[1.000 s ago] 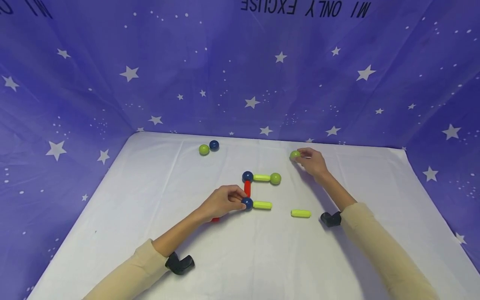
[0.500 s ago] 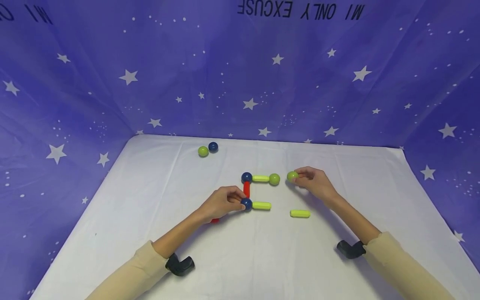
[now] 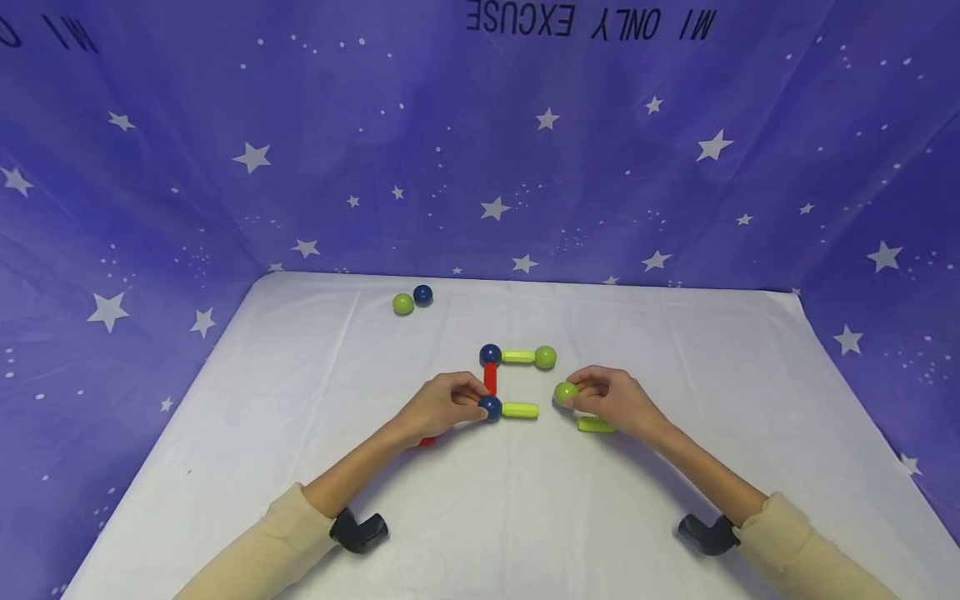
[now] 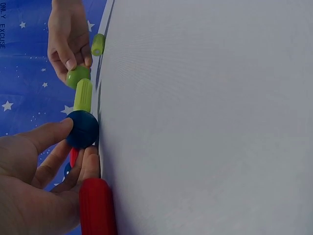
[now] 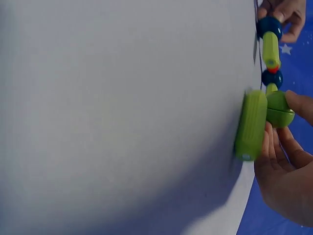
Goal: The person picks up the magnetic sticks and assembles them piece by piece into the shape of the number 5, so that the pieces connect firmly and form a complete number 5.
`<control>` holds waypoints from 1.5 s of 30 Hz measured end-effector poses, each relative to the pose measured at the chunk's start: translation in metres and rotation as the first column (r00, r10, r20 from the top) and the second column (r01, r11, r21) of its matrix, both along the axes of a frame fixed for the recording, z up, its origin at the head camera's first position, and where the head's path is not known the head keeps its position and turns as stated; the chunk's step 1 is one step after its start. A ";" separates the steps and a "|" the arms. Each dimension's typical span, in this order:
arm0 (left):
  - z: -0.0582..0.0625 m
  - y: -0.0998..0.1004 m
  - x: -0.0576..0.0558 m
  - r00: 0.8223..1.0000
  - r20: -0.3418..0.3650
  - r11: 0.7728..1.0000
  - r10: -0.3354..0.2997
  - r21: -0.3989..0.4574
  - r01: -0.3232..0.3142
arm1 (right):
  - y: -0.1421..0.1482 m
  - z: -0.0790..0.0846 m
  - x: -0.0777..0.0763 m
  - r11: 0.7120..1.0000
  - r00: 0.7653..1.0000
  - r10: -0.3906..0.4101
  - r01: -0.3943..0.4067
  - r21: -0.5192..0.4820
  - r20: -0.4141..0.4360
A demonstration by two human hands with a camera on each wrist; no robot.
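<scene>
My left hand (image 3: 444,408) pinches a dark blue ball (image 3: 491,407) between thumb and fingers. From that ball a yellow-green rod (image 3: 521,410) points right, and a red rod (image 3: 490,379) runs back to another blue ball (image 3: 491,355). A second yellow-green rod (image 3: 517,356) joins this far ball to a green ball (image 3: 545,357). My right hand (image 3: 617,402) pinches a loose green ball (image 3: 566,394), a short gap from the free end of the near rod. Just below the right hand lies a loose yellow-green rod (image 3: 595,424), partly covered by it in the head view.
Toward the back left of the white-covered table (image 3: 315,333) sit a green ball (image 3: 402,303) and a blue ball (image 3: 423,295). Another red rod (image 4: 97,208) lies beside the left hand, mostly hidden in the head view. A purple star-patterned cloth (image 3: 420,167) stands around the table.
My right hand has carried the green ball from the back of the table toward me and slightly left, near the rod's free end. The left hand keeps its hold on the blue ball.
</scene>
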State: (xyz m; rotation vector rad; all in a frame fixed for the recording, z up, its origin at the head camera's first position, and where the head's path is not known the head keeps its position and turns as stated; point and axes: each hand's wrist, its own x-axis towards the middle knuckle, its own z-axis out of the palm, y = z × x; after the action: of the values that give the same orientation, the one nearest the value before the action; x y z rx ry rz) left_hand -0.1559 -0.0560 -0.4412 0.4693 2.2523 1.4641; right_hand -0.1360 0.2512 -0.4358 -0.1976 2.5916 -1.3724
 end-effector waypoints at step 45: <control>0.002 0.000 0.002 1.000 -0.017 1.000 -0.001 0.001 0.001 | 0.022 0.000 0.017 0.973 0.987 0.160 -0.154 0.172 -0.024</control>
State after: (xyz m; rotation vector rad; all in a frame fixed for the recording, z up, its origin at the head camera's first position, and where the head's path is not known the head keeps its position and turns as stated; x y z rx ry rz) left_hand -0.1540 -0.0564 -0.4387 0.4856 2.2644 1.4664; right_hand -0.1187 0.2728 -0.4358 -0.3959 2.6421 -1.0992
